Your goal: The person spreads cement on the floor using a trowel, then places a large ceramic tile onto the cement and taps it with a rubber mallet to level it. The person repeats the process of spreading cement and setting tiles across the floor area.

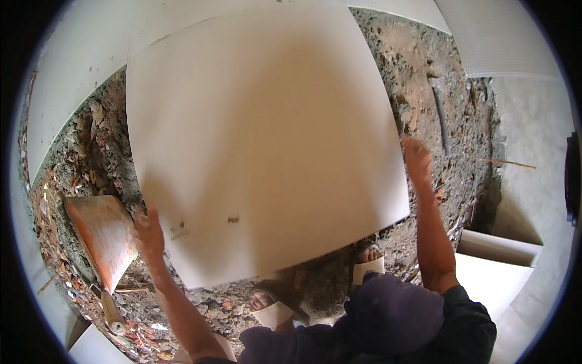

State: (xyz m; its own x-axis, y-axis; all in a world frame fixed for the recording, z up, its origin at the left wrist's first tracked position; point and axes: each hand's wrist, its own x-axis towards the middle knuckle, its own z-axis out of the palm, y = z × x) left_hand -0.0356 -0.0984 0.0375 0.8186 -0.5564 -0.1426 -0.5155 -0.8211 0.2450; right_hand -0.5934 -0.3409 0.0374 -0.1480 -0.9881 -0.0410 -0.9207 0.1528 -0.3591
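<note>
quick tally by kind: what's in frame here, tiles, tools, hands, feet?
Large pale tile held up: 1
Pale tiles already on the ground, upper left: at least 1
Rust-coloured flat tool: 1
Hands on the tile: 2, left hand and right hand
Sandalled feet: 2, one, other
Total: 7

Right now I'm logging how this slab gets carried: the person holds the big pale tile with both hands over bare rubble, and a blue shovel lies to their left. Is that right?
Not quite: the shovel is orange-red with rust, not blue. The head view shows it lying to the person's left on the rubble. The rest holds: the left hand and the right hand grip opposite edges of the big pale tile.
</note>
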